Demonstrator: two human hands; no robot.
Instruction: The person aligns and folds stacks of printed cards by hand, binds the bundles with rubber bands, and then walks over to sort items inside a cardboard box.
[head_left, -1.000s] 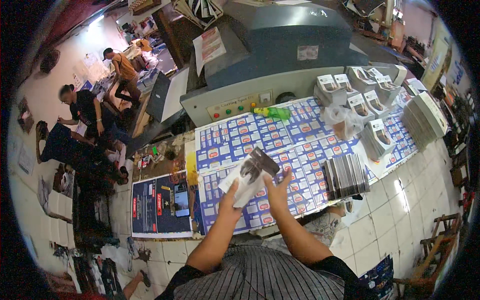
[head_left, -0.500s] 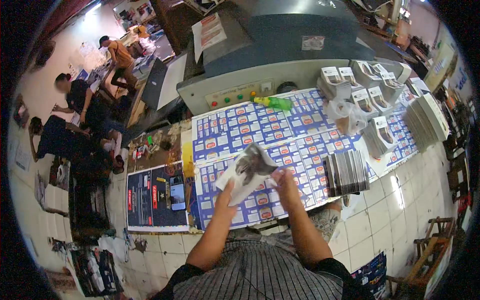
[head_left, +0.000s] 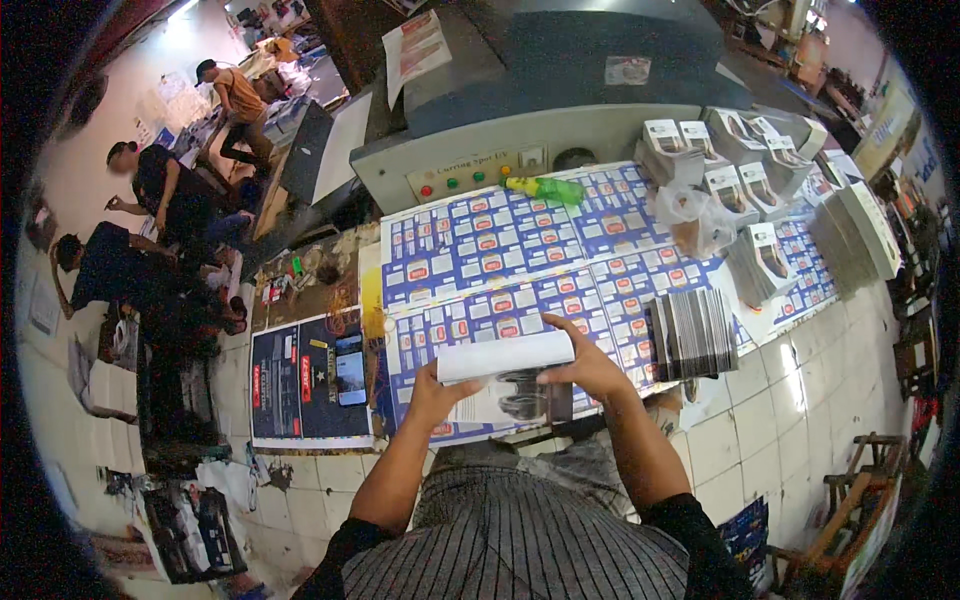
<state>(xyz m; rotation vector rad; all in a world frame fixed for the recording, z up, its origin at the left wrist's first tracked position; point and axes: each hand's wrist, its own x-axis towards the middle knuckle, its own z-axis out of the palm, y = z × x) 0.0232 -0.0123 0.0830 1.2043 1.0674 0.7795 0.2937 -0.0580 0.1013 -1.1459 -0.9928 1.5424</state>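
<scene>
White paper (head_left: pixel 505 357) right in front of me, curled over along its far side so a blank face shows on top, and here's the dark printed picture (head_left: pixel 521 397) on the flatter part nearer my body. Left hand (head_left: pixel 434 397) clamped on one end, thumb on the near side; right hand (head_left: pixel 594 370) clamped on the other, thumb pressing in, forefinger sticking out past the far edge. How many sheets are in this grip? Can't tell. It's all over the blue printed sheets (head_left: pixel 470 250), near their front edge.

So, a bending step, I'd judge: both ends pinned, the middle bowed. Next move, to my eye, calls for matched pressure from both thumbs and an easy release of the curl, or the paper could crease or skew.

Over to my right, a row of grey-edged cards (head_left: pixel 692 335), just beyond my right hand; past that, a clear plastic bag (head_left: pixel 695 220). Green bottle (head_left: pixel 548 190) on its side, well apart. Phone (head_left: pixel 350 371) out left.
</scene>
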